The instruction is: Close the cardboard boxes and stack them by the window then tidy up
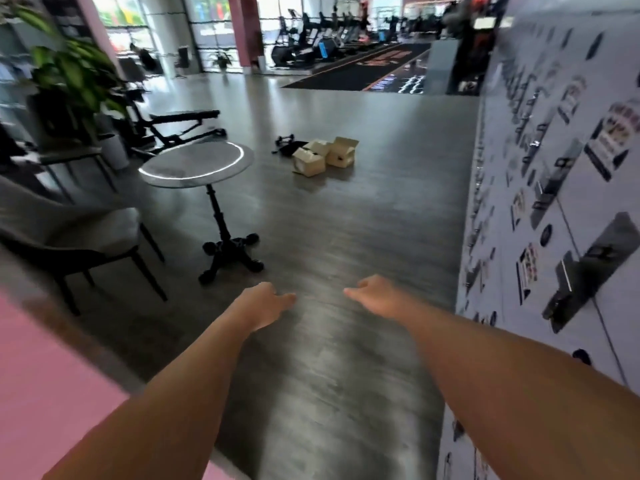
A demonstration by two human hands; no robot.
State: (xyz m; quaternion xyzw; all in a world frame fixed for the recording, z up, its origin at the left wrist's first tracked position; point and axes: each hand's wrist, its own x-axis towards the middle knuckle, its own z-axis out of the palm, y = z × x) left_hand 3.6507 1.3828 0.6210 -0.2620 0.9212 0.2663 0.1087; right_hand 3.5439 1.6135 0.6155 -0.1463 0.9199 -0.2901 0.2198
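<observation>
Cardboard boxes [325, 155] sit well ahead of us on the grey wood-look floor [346, 237], three of them bunched together and touching, with at least the right-hand one showing raised flaps. None is closed yet, as far as we can judge, and they lie far from the windows at the back.

Our left hand [265, 301] and right hand [375, 296] reach forward at about the same height, well apart from the boxes. Neither has a grip on anything; the fingers look loosely curled and relaxed, with blur softening the detail.

Beyond the hands, a round marble-topped pedestal table [197, 164] stands to the left with a grey chair [69, 233] near it. Just behind the boxes lie a pair of small dumbbells [284, 139] and a dark bag-like item [292, 147]. A locker wall [554, 202] runs along our right.

What could go wrong: the dumbbells and dark item lie just beside the boxes, so stepping in carelessly could mean a trip or a kicked weight. If the boxes hold weights, lifting one with the flaps only folded could let the bottom or top give. The table's spread base [230, 254] is near our path too.

Stickers and posters dot the locker wall, but we cannot read any writing; the lettering on the far black mat [381, 67] is also too blurred.
</observation>
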